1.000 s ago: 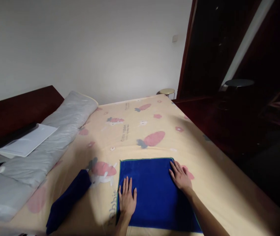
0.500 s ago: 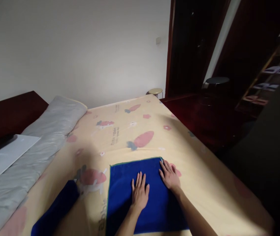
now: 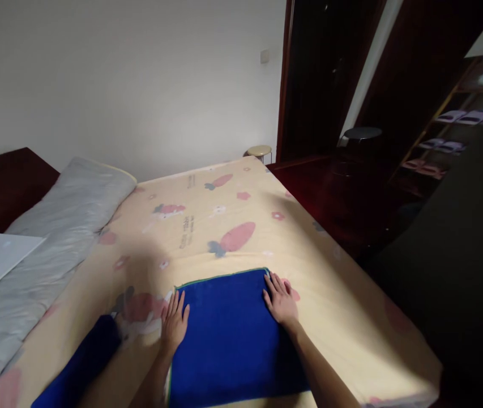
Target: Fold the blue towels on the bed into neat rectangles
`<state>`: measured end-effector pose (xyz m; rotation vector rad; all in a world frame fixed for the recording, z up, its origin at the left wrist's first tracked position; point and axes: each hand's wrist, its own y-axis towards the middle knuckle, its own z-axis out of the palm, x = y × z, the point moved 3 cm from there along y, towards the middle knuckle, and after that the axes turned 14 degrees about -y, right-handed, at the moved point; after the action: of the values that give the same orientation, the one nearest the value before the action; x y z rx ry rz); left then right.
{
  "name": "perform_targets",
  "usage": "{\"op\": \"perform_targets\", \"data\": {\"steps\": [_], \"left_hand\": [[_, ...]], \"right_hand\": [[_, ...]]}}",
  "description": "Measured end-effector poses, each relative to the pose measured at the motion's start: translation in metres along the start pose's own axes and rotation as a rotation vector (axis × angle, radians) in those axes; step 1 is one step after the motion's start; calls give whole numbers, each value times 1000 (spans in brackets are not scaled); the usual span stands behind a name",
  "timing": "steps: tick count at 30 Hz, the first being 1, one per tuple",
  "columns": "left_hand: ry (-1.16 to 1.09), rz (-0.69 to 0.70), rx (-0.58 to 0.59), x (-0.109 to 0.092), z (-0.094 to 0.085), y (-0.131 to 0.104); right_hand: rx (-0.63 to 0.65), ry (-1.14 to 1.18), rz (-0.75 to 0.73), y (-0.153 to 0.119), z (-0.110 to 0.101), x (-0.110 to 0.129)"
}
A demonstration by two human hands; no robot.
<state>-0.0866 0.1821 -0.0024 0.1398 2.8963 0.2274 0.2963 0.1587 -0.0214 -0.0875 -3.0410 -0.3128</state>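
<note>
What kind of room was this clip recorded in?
Most likely a bedroom: there is a bed with a patterned sheet, a dark headboard and a long grey pillow.

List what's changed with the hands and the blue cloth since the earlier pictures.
The left hand slid from the cloth's left side to its middle, then back left and farther up, to near the far left corner. Neither hand visibly gripped anything.

Unchanged: the right hand by the far right corner, the spread blue cloth flat, the long blue bundle to its left.
</note>
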Motion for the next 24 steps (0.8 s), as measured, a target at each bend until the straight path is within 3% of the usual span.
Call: {"op": "perform_targets", "data": {"steps": [3,7,16,20,24], "left_hand": [[52,8,-15,31,-7,-25],[82,-36,52,44,-9,-53],[-47,29,92,53,-20,-94],[-126,-38,149,49,-33,-104],[-198,-97,283,35,-58,-109]], "right_hand": [[-10,8,0,1,3,0],[-16,15,-18,3,10,-2],[-75,34,-65,-26,16,-19],[-15,30,-95,-52,6,-29],[87,19,-208,-69,-3,-43]]}}
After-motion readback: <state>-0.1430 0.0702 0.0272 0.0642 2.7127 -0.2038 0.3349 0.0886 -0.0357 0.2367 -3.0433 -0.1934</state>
